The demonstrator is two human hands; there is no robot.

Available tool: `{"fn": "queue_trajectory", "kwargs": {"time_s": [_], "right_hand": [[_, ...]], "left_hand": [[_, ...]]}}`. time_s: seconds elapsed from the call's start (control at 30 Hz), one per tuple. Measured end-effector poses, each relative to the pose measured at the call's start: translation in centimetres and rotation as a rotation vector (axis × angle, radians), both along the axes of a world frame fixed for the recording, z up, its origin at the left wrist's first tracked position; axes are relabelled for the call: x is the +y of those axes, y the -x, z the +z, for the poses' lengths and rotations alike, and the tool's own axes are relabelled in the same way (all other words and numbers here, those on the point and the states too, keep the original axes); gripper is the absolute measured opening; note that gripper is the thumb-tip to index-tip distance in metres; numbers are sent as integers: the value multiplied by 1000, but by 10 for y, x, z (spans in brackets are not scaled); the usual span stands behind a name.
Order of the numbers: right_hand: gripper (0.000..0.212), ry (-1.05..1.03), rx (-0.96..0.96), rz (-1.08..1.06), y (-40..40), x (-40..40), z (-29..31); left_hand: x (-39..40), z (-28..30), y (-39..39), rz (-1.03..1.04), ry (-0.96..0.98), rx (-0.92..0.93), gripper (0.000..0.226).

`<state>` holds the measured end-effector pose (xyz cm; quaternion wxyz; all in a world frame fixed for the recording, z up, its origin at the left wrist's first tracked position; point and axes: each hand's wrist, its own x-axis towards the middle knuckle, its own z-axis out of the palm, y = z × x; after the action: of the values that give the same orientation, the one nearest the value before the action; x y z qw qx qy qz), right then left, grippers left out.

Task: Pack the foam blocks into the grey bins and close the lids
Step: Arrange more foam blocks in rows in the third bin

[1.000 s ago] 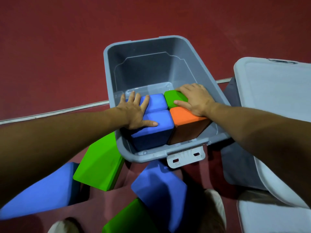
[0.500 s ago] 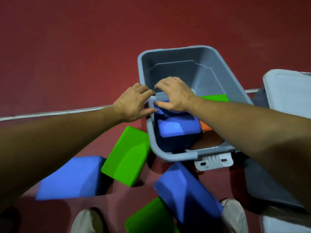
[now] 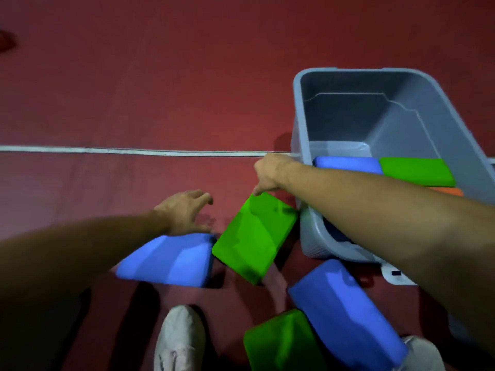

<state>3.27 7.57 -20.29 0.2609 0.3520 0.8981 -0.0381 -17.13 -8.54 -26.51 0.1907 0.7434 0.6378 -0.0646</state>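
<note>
Open grey plastic bin (image 3: 348, 124), right of centre, long axis running from lower frame toward upper frame; far half of its floor bare. Packed at its near end: a blue foam block (image 3: 348, 164), a green foam block (image 3: 416, 171) beside it on the right, and a sliver of an orange foam block (image 3: 446, 191) below the green one.

On the red floor (image 3: 134, 89), just left of the bin: a green rectangular foam block (image 3: 254, 236), tilted, long axis from lower left to upper right, its upper right corner at the bin wall. Touching its left corner lies a blue foam wedge (image 3: 171, 259), long axis roughly horizontal. Lower frame: a second large blue foam block (image 3: 345, 311), diagonal, and a second green foam block (image 3: 278, 341).

Right hand (image 3: 270, 172) at the tilted green block's top corner; fingers hidden behind it, grip cannot be told. Left hand (image 3: 184, 212) fingers spread, loosely curved, above the wedge's far edge, holding nothing.

White floor line (image 3: 107, 150) crosses mid-frame; open floor above it. White shoe (image 3: 179, 341) at bottom.
</note>
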Motion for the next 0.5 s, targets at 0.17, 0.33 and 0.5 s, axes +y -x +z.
{"fn": "queue_trajectory", "kwargs": {"time_s": [0.17, 0.33, 0.5], "right_hand": [[85, 190, -37, -187, 21, -22, -44], [116, 254, -90, -353, 23, -28, -77], [131, 241, -107, -425, 12, -30, -94]], "left_hand": [[-24, -37, 13, 115, 301, 44, 113], [-16, -48, 9, 104, 488, 65, 112], [-3, -45, 0, -8, 457, 227, 98]]}}
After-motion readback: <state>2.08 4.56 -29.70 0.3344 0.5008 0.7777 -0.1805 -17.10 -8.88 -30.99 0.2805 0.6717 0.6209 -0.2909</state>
